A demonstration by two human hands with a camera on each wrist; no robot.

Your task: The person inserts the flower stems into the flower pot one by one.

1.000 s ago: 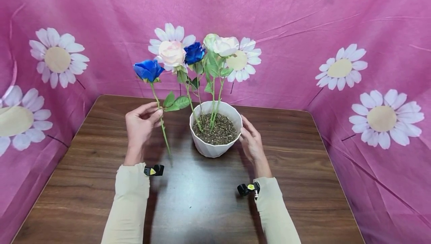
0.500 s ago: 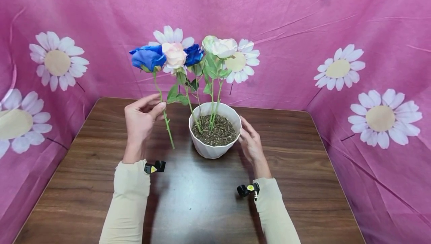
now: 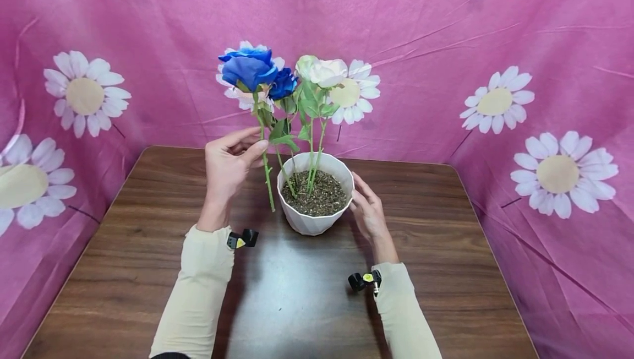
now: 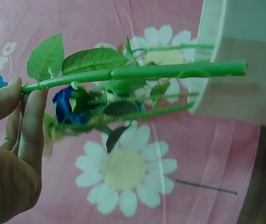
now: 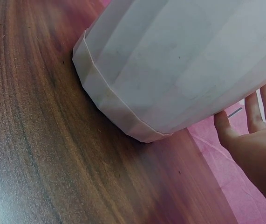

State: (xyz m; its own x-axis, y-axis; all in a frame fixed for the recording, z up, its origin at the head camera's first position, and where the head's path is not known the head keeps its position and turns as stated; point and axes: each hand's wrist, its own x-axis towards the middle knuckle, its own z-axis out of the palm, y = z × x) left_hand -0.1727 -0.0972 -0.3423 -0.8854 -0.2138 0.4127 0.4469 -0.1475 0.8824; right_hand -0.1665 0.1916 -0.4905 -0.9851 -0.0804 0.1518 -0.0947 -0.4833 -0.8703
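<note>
My left hand (image 3: 229,165) pinches the stem of a blue rose (image 3: 249,71) between thumb and fingers, left of a white faceted flowerpot (image 3: 311,223). Close to the pot's wall, the bare lower end of that stem (image 4: 170,71) points down outside the rim. Dark soil (image 3: 324,198) fills the pot. Standing in it are a smaller blue rose (image 3: 283,83), white blooms (image 3: 328,73) and a pale pink rose mostly hidden behind the held one. My right hand (image 3: 370,213) touches the pot's right side with its extended fingertips (image 5: 220,119).
The pot stands on a brown wood-grain table (image 3: 426,271). A pink cloth (image 3: 421,12) printed with large white daisies hangs behind and on both sides. Each wrist carries a small black camera (image 3: 365,281).
My left hand has moved right toward the pot with the blue rose. Its bloom has risen and now covers the pale pink rose. The right hand stays at the pot.
</note>
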